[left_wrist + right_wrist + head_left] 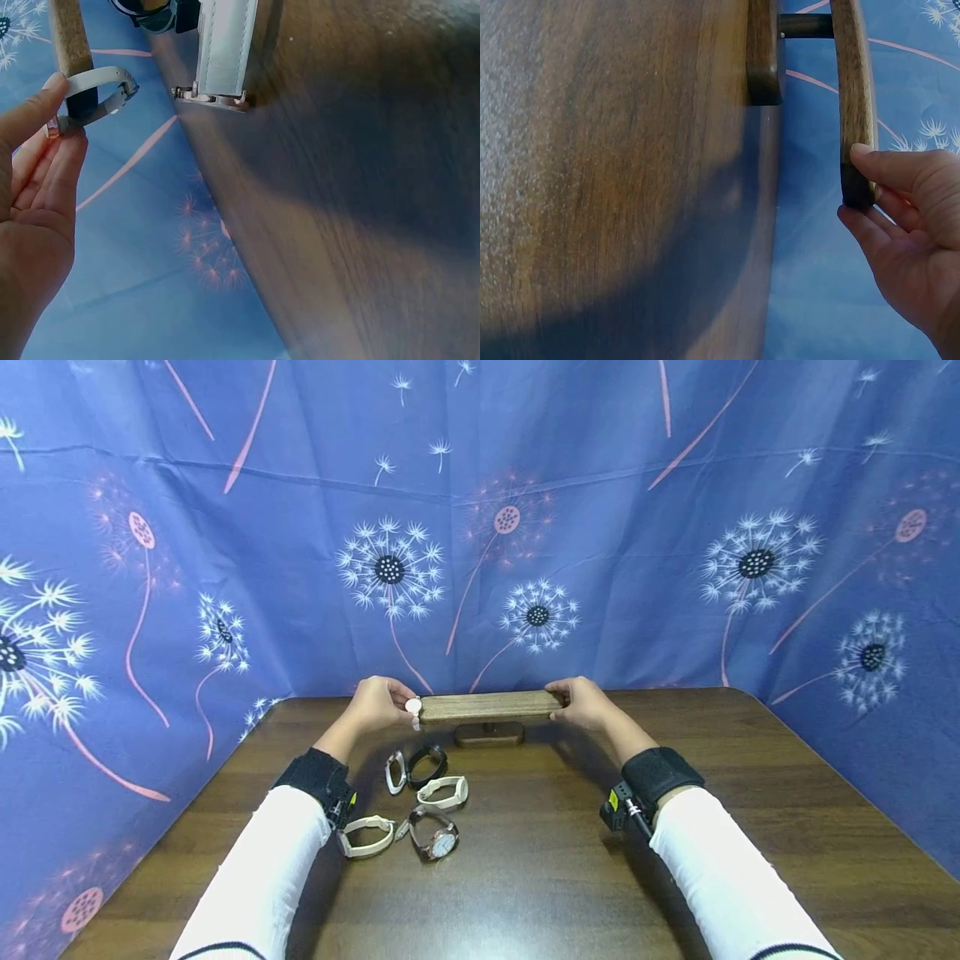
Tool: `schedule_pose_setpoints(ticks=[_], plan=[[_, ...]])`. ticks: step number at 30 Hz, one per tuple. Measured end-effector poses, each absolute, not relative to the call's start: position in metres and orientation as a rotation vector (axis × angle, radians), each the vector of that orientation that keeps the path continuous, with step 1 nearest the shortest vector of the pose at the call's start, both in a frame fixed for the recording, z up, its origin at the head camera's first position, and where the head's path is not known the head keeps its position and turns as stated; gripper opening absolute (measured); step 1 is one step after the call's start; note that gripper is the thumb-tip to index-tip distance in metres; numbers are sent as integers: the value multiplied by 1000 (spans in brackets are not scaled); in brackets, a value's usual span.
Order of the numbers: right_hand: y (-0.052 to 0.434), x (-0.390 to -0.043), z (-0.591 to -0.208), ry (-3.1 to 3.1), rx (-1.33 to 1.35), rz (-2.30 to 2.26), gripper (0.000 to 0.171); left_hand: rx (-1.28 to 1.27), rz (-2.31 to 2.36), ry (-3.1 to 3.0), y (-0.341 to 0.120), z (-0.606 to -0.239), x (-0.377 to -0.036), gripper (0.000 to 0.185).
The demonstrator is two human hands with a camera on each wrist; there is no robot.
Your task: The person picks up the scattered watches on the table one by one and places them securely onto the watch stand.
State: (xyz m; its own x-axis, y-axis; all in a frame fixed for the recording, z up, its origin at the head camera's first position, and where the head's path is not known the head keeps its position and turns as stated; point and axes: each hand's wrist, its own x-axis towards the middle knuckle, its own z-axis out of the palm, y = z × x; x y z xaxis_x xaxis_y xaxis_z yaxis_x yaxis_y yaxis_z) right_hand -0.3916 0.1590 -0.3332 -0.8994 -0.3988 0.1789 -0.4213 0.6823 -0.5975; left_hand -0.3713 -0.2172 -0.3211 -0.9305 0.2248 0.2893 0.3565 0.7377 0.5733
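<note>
A T-shaped wooden display stand stands at the far side of the table, its horizontal bar raised on a short post above a dark oval base. My left hand pinches a white-strapped wristwatch at the bar's left end. In the left wrist view, the strap loops around the dark tip of the bar, thumb on top and fingers beneath. At the other end, my right hand grips the bar's dark tip between thumb and fingers.
Several watches lie on the wooden table left of centre: a black one, a white one, cream-strapped ones and one with a round dial. Behind the table's far edge hangs a blue dandelion-patterned cloth.
</note>
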Motion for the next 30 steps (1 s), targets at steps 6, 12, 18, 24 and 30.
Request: schedule_pose_setpoints(ticks=[6, 12, 18, 24, 30], plan=[[157, -391, -330, -2863, 691, 1067, 54, -478, -947, -2763, -216, -319, -376, 31], [157, -392, -330, -2852, 704, 976, 53, -543, -877, -2772, -213, -318, -379, 33], [158, -392, -331, -2871, 709, 948, 54, -558, -892, -2772, -210, -318, -378, 44], [158, -391, -331, -2870, 694, 940, 54, -602, -814, -2751, -205, -319, -376, 36], [157, -391, -328, -2888, 681, 947, 54, -606, -709, -2757, -199, -317, -375, 33]])
